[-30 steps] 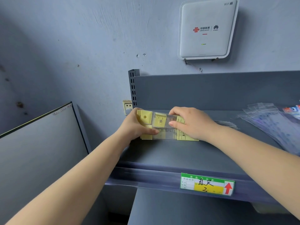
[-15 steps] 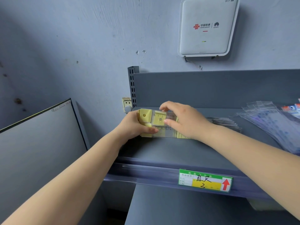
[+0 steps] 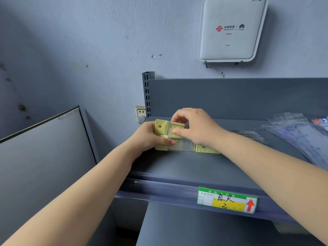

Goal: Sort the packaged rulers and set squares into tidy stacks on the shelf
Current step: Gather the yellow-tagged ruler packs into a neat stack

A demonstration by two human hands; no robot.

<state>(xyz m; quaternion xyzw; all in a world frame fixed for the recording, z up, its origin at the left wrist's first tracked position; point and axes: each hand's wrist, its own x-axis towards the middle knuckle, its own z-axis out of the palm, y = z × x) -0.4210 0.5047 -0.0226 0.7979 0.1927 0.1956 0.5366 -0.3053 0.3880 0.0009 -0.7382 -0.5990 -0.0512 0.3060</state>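
On the grey metal shelf [image 3: 204, 167] I see most of the job still open: the fanned heap of clear plastic ruler sleeves [image 3: 300, 137] at the right lies loose and unsorted. By the shelf's left end, the small stack of yellow-carded packaged rulers [image 3: 186, 145] looks nearly squared. My left hand [image 3: 150, 137] grips its left end, thumb on top. My right hand [image 3: 193, 127] pinches the topmost pack, fingers curled round it.

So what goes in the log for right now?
left hand: holds ruler stack | right hand: pinches top ruler | shelf: stack at left end
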